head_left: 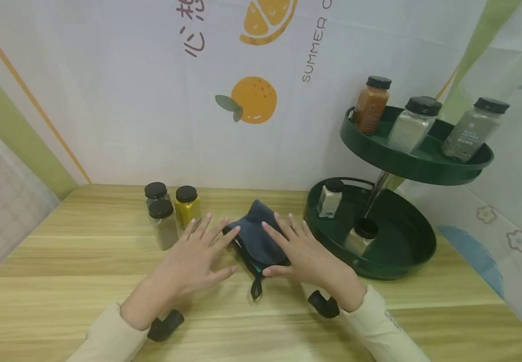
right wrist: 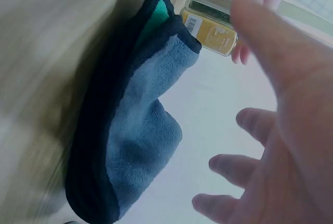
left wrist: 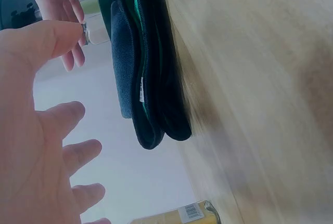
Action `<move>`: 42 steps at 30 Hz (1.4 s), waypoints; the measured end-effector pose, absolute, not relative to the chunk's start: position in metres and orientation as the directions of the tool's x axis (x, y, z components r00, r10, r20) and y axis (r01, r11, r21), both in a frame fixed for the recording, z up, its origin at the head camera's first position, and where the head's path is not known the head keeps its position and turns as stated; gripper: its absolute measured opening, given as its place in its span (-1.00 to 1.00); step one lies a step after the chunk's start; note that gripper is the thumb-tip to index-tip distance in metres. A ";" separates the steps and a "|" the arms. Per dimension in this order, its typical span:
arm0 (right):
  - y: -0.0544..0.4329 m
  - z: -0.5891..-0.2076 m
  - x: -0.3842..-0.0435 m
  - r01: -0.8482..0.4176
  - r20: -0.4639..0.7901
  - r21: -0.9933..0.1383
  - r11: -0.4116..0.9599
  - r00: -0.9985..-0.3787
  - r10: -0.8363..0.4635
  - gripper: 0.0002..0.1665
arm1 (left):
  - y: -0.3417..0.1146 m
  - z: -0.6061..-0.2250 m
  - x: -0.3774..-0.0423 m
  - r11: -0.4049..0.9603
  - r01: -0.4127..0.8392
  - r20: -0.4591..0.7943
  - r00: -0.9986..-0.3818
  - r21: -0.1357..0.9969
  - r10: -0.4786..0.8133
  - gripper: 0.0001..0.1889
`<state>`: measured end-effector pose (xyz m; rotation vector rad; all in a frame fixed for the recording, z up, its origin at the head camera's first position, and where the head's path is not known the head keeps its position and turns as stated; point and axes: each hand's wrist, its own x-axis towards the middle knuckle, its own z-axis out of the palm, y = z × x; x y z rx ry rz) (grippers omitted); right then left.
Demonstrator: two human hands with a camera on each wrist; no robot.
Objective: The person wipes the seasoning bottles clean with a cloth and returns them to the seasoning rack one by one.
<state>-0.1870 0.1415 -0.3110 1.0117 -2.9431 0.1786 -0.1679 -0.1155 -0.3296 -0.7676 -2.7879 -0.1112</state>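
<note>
A folded dark blue cloth (head_left: 261, 236) with black edging, a hanging loop and a bit of green inside lies on the wooden table. My left hand (head_left: 195, 259) is at its left with fingers spread and nothing held. On the other side, my right hand (head_left: 308, 256) also has its fingers spread, their tips overlapping the cloth's right part in the head view. In the left wrist view the cloth (left wrist: 138, 68) shows its layered folds beyond the left fingers. The right wrist view shows its fuzzy blue face (right wrist: 145, 135) beside the empty right palm.
Left of the cloth stand several black-capped spice jars, one a yellow jar (head_left: 187, 207). A two-tier dark green rack (head_left: 397, 271) at the right carries more jars, including an orange-brown jar (head_left: 371, 105) on top. A white curtain (head_left: 152, 110) hangs behind the wooden table (head_left: 71, 261).
</note>
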 end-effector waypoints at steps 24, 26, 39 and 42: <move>0.134 -0.312 -0.236 -0.399 -0.014 -0.403 0.824 -0.897 -0.442 -0.08 | -0.116 -0.323 -0.168 0.848 0.531 0.287 -0.814 0.011 0.506 -0.22; 0.136 -0.318 -0.239 -0.381 -0.020 -0.405 0.831 -0.905 -0.425 -0.07 | -0.116 -0.322 -0.168 0.847 0.531 0.283 -0.815 0.016 0.506 -0.22; 0.134 -0.330 -0.246 -0.276 -0.043 -0.339 0.899 -0.951 -0.308 -0.07 | -0.119 -0.320 -0.170 0.853 0.522 0.273 -0.824 0.026 0.496 -0.23; 0.131 -0.330 -0.245 -0.299 0.012 -0.312 0.902 -0.950 -0.311 -0.22 | -0.119 -0.320 -0.170 0.856 0.517 0.271 -0.827 0.022 0.493 -0.23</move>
